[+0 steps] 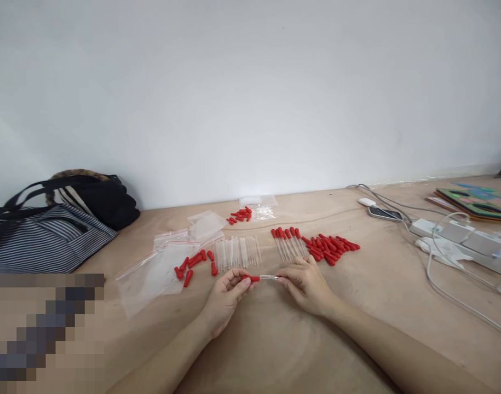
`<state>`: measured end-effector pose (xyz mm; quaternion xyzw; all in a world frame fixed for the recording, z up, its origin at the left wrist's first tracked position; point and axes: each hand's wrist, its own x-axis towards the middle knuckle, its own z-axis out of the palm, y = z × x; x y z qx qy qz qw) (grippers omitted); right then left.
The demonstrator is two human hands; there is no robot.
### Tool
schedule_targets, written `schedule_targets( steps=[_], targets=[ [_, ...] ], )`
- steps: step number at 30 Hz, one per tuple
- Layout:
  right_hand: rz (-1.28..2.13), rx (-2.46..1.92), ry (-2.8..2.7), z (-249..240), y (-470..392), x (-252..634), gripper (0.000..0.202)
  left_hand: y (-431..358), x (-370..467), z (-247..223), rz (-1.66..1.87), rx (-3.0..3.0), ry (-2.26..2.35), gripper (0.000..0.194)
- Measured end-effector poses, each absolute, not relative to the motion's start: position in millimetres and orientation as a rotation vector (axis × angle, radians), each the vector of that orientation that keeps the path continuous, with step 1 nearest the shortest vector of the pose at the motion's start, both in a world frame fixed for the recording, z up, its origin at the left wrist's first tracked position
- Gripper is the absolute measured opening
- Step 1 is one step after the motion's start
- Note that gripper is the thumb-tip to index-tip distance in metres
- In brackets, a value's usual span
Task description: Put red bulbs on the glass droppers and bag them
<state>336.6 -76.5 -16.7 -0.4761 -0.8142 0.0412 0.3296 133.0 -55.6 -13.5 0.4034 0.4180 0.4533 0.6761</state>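
Between my two hands lies a dropper, held level above the table: a red rubber bulb point(253, 278) joined to a clear glass tube point(268, 277). The fingers of my left hand point(229, 295) pinch the bulb. My right hand point(305, 284) grips the far end of the tube, whose tip is hidden by the fingers. Just beyond my left hand is a row of bare glass tubes point(237, 253), with loose red bulbs point(188, 277) to their left. Behind my right hand lie several droppers with bulbs fitted point(289, 243), beside a pile of red bulbs point(328, 249).
Clear zip bags point(151, 273) lie at left, near a striped bag point(49, 241). More small red bulbs point(240, 215) and thin tubes point(263, 213) sit at the back. Cables, a phone-like device point(385, 213) and a power strip point(480, 246) occupy the right, before colourful boards point(478, 202).
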Motion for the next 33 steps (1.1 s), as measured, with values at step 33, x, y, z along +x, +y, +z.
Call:
schedule_targets(
  steps=[33],
  targets=[
    [-0.134, -1.087, -2.235, -28.7, -88.4, 330.5, 0.017, -61.0, 122.0, -15.1, 0.881, 2.300, 1.040, 0.005]
  ],
)
